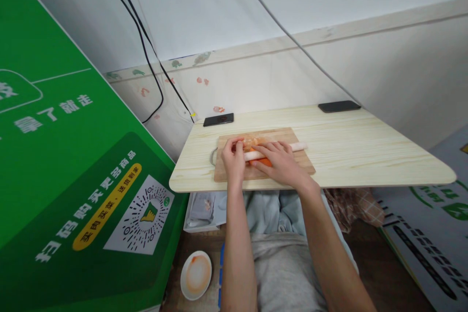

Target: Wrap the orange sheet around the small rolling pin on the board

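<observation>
A pale rolling pin (300, 146) lies across a wooden cutting board (302, 162), running from my left hand out past the right side. My left hand (233, 155) has its fingers curled at the pin's left end, which it covers. My right hand (277, 158) is laid over the middle of the pin, fingers bent across it. Flat against the board under the pin is an orange piece (263, 161), partly covered by my right hand. Behind the pin sits a crumpled, shiny, orange-tinted patch (252, 142) that looks like plastic film.
Two dark phones, one left (218, 120) and one right (339, 106), lie along the table's (373, 156) wall side. A metal handle (213, 156) sticks out from the board's left. Below are a stained white plate (196, 275) and a white box (203, 226). Green panel (73, 156) borders the left.
</observation>
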The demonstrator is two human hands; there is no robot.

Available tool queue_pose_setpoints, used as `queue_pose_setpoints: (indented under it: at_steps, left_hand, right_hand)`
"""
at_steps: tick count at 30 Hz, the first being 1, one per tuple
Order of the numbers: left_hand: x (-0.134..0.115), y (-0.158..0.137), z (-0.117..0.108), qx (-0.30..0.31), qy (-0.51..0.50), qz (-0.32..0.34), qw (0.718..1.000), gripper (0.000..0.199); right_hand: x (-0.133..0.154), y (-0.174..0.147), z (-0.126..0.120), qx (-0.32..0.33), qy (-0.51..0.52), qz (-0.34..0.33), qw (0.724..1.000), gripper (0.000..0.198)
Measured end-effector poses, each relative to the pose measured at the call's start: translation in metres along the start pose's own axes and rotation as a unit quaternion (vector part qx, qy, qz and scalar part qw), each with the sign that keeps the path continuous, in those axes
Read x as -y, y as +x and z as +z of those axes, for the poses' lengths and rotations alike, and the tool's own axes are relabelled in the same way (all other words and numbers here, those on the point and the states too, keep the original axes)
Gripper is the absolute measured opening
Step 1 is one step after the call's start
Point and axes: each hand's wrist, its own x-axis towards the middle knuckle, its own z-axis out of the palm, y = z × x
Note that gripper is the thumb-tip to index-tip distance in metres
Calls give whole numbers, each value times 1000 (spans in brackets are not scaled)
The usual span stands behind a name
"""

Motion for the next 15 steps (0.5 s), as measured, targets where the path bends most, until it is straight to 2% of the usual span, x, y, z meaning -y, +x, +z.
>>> queue_pose_setpoints:
  at_steps: [7,15]
  left_hand:
    - [-3,0,0,1,5,-7,1000,16]
    - [0,0,-1,-1,9,-3,1000,16]
  right_hand:
    - [4,9,8,-49,-1,7,999,45]
    - [3,3,3,-31,-8,-4,999,46]
